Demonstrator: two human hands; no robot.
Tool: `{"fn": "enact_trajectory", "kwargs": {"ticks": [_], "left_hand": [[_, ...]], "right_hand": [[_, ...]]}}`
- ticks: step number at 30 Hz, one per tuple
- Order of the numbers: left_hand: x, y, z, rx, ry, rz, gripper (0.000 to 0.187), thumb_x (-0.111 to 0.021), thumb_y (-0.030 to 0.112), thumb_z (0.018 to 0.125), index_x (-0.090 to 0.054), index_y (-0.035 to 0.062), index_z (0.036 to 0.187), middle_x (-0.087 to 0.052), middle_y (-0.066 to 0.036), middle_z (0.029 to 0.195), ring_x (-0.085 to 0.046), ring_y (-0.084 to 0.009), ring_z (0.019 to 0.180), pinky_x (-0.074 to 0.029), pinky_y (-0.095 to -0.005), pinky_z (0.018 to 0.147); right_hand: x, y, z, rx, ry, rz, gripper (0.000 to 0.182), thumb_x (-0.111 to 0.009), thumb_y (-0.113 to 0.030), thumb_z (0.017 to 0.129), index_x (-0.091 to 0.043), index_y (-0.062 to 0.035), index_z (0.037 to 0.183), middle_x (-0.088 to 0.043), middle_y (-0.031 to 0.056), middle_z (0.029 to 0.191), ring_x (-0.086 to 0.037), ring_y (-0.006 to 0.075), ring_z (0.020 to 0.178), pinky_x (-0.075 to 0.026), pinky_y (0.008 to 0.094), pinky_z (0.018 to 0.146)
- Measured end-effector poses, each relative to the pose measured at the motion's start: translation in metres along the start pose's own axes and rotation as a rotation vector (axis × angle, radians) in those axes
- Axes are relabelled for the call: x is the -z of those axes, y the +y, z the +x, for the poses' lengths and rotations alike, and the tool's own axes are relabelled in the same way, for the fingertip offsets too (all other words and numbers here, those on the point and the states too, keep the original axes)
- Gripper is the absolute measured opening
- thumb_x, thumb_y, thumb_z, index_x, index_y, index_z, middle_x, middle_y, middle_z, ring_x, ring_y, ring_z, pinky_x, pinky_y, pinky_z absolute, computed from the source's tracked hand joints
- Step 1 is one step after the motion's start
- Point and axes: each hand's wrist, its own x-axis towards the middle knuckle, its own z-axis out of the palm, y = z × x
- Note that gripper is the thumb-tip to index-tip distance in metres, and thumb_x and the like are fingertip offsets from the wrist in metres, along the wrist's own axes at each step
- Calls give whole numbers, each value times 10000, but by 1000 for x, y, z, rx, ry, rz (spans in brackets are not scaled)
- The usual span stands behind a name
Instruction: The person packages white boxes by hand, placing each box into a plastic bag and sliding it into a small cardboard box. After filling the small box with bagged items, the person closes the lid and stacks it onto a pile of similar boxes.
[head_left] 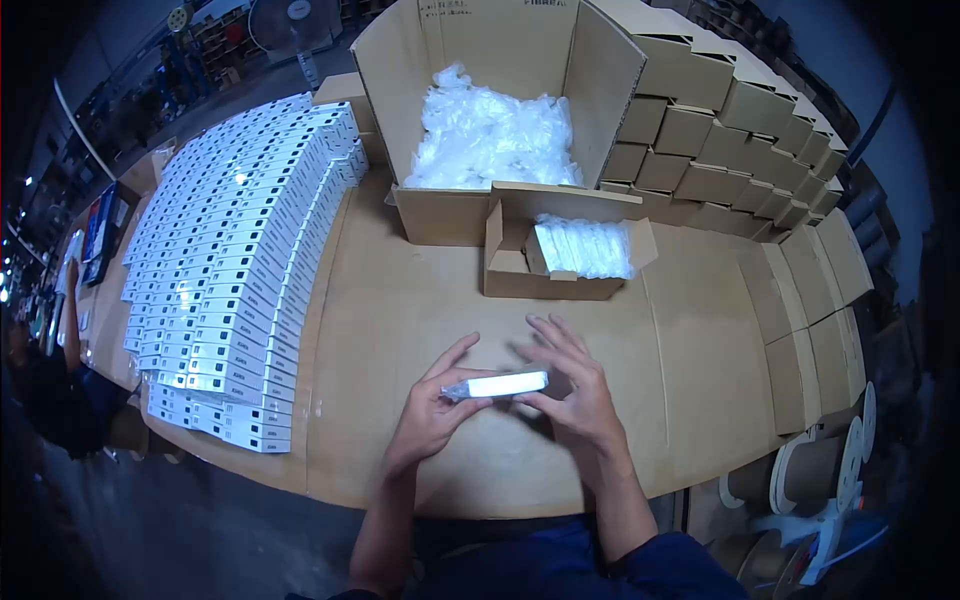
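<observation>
A small white box in clear plastic wrap (507,384) is held above the table near its front edge. My left hand (434,405) grips its left end, thumb below and fingers spread behind. My right hand (570,380) is at its right end, with the thumb at the lower edge and the other fingers raised apart; whether the thumb touches the box is hard to tell. Beyond my hands stands a small open carton (550,288) holding a row of plastic-wrapped items (590,248).
Stacked white boxes (230,260) fill the table's left side. A large open carton (445,217) of clear plastic bags (495,130) stands behind. Brown cartons (720,140) line the back right and right edge (800,365). Spools (815,475) sit lower right. Another person (60,390) is far left.
</observation>
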Motion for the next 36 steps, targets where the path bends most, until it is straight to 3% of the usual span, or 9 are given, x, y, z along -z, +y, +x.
{"fn": "enact_trajectory", "kwargs": {"ticks": [3,6,8,12,15,16,20,25,36], "left_hand": [[1,0,3,39,9,44,288,-711,-38,928,-712,-42,1216,-363,-180,1635,-606,-209,1270,-547,-327,980],[0,12,8,68,13,57,225,-730,-4,911,-734,-56,1130,-447,-232,1568,-573,-223,1315,-509,-334,999],[6,14,12,44,-69,165,309,-727,-2,914,-687,-51,1216,-432,-210,1572,-570,-217,1307,-506,-330,1009],[7,0,21,-2,-37,6,537,-754,35,915,-549,18,1412,-386,-150,1591,-574,-247,1308,-560,-374,998],[7,9,31,-98,152,292,741,-772,55,894,-392,88,1530,-329,-178,1604,-468,-349,1407,-500,-455,1095],[13,15,37,-128,155,637,823,-779,112,886,-338,147,1580,-328,-185,1589,-387,-415,1439,-380,-599,1166],[17,4,64,-178,131,1344,813,-756,207,880,-363,208,1592,-417,-117,1523,-425,-346,1401,-211,-728,1183],[13,-17,93,-292,141,1431,817,-737,173,880,-356,211,1602,-494,-110,1404,-488,-298,1311,-252,-712,1174],[19,-31,99,-338,212,1411,809,-739,129,820,-456,276,1564,-504,-120,1293,-515,-281,1234,-290,-672,1172]], "right_hand": [[12,-7,6,164,-74,-183,436,-869,-129,731,-731,-84,1142,-634,118,1415,-495,398,1390,-419,513,1129],[17,-12,8,311,-241,-305,312,-819,-117,767,-704,-100,1056,-689,65,1205,-631,292,1150,-499,430,964],[20,-17,14,381,-298,-373,197,-773,-98,800,-676,-97,971,-676,37,1027,-660,243,939,-516,388,855],[32,-16,27,405,-312,-453,205,-786,-69,777,-671,-85,946,-665,68,943,-655,255,890,-528,388,792],[45,-16,46,400,-112,-378,214,-805,-13,751,-663,-57,905,-665,87,893,-652,262,844,-532,391,737],[48,-16,52,386,-11,-372,217,-810,7,742,-660,-45,890,-664,92,877,-650,265,827,-532,397,718],[47,-15,74,269,319,-391,188,-802,55,765,-649,-8,854,-655,101,820,-640,265,730,-517,394,661],[18,10,96,212,502,-360,147,-777,35,812,-650,-6,873,-631,111,790,-632,263,689,-508,398,647],[-10,44,117,86,387,-509,170,-778,-11,812,-667,15,938,-620,165,847,-630,362,783,-508,475,709]]}}
